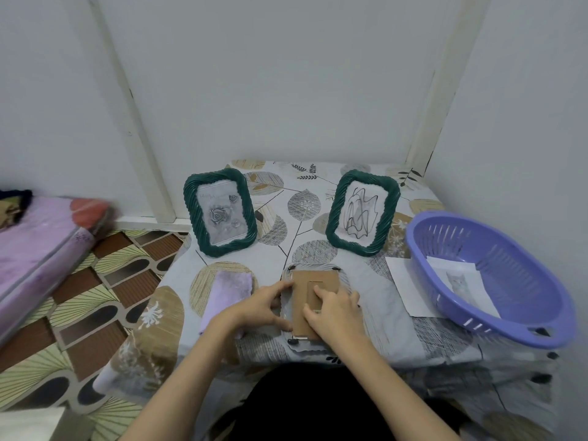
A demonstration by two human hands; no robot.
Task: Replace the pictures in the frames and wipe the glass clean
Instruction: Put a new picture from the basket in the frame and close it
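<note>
A white-edged picture frame [345, 278] lies face down at the table's front, its brown cardboard back panel [302, 281] facing up. My left hand [267, 305] grips the frame's left edge. My right hand [334, 310] presses flat on the back panel. Two green rope-pattern frames stand upright behind: the left one [219, 211] shows a rose picture, the right one [362, 213] a black scribble drawing. A lilac cloth [227, 292] lies just left of my left hand. A cat picture [461, 283] rests inside the purple basket [496, 319].
The table wears a leaf-print cover [299, 202] and sits in a white wall corner. A white sheet [404, 281] pokes out from under the basket at the right. A pink mattress [38, 249] and patterned floor [95, 297] are to the left.
</note>
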